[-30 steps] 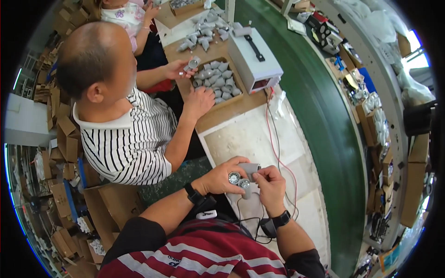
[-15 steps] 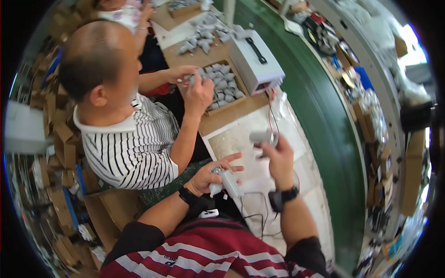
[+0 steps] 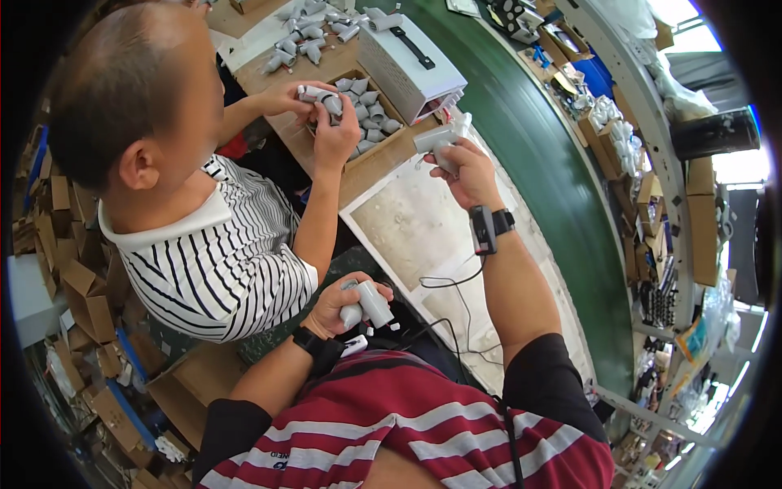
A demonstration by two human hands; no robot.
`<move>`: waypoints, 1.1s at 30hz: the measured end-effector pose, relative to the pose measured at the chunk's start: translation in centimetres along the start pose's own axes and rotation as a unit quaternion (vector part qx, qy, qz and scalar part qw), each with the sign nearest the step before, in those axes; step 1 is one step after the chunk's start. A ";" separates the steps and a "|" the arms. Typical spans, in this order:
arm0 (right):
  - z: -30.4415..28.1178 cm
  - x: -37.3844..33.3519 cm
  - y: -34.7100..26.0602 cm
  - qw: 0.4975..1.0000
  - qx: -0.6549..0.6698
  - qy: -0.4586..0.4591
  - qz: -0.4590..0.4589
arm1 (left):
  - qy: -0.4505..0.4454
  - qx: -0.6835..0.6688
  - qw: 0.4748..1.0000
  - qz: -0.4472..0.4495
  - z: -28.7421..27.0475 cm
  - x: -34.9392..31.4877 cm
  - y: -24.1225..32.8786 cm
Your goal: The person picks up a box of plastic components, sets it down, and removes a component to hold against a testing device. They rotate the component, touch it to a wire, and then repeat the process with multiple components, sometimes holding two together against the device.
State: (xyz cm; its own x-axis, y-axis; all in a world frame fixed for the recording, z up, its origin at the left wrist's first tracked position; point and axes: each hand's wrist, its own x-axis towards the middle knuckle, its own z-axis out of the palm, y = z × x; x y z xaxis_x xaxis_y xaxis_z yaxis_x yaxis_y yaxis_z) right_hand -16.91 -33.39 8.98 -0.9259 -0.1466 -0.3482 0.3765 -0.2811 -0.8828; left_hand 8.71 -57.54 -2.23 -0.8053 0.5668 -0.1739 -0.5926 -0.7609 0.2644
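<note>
My left hand [image 3: 330,308] is closed around a grey pistol-shaped plastic housing [image 3: 375,305], low in front of my body. Small white pieces hang at its lower end. Farther out and to the right, my right hand [image 3: 471,173] grips another grey pistol-shaped housing [image 3: 434,140] with a barrel and a short handle. It is held over the white worktop, by the front corner of a white instrument box [image 3: 411,65] with a black handle. White connectors [image 3: 461,122] at that corner sit right beside the housing; whether they touch it, I cannot tell.
At my left a co-worker in a striped shirt [image 3: 212,261] handles a grey housing [image 3: 322,99] over a cardboard tray [image 3: 401,140] of grey parts. More grey housings [image 3: 309,37] lie beyond. Black cables [image 3: 452,281] cross the worktop [image 3: 407,220]. A green conveyor belt [image 3: 538,187] runs along the right.
My right hand has moved away from me toward the instrument box with its housing. My left hand has drawn back, its spread fingers now curled around its housing. The whole view has shifted.
</note>
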 end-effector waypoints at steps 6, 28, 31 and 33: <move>2.6 3.2 -1.1 0.995 0.092 -0.038 -0.006 | 0.010 -0.019 1.000 -0.001 -1.0 -0.8 0.7; 15.5 31.5 7.1 0.733 -0.603 -0.083 -0.303 | 0.191 -0.021 0.980 -0.046 0.9 -2.8 -0.7; 16.5 29.6 5.5 0.745 -0.548 -0.072 -0.374 | 0.196 -0.041 0.979 -0.041 0.8 -2.6 -0.3; 16.5 28.9 1.7 0.726 -0.516 -0.051 -0.451 | 0.191 -0.032 0.980 -0.041 0.6 -2.2 -0.1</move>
State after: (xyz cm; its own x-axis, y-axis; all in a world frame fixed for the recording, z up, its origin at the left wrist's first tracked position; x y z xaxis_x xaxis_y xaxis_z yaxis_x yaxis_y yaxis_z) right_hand -42.46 -53.75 2.64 -0.7538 -0.4285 0.4982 -0.6553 0.5467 -0.5213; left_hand 10.57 -58.51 -1.28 -0.6955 0.4757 -0.5385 -0.6451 -0.7434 0.1765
